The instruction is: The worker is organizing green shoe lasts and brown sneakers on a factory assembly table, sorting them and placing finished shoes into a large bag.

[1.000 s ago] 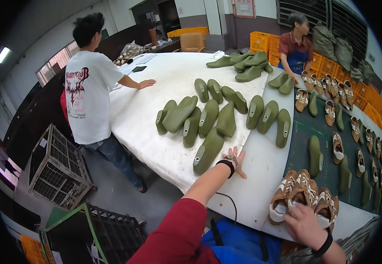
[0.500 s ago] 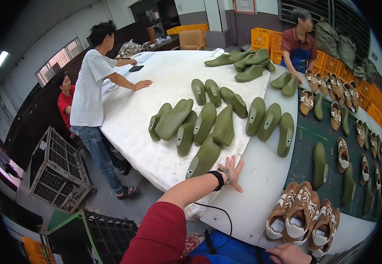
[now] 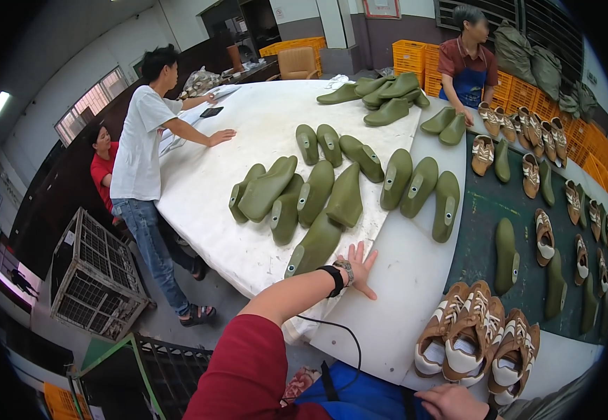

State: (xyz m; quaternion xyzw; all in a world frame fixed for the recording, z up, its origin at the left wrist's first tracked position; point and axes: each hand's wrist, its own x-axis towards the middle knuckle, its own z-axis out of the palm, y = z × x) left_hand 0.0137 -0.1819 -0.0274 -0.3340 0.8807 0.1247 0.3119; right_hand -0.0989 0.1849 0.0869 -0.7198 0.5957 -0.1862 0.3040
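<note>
My left hand (image 3: 357, 269) lies flat with fingers spread on the white tabletop, beside the edge of the white cloth. A green shoe last (image 3: 316, 246) is just left of it, and several more lasts lie beyond on the cloth. Three green lasts (image 3: 419, 185) stand in a row past my fingertips. At the lower edge, my right hand (image 3: 452, 402) rests by the near table edge with its fingers loosely extended and nothing visible in them. Brown-and-white sneakers (image 3: 466, 336) stand close together just beyond it.
A dark green conveyor belt (image 3: 482, 238) on the right carries sneakers and lasts. A co-worker (image 3: 466, 63) in a blue apron stands at its far end. Another person (image 3: 139, 140) in white leans on the table's left side. A wire cage (image 3: 94, 276) stands on the floor.
The view has shifted slightly, so the table and its things appear a little farther left and up. Both my hands keep their places.
</note>
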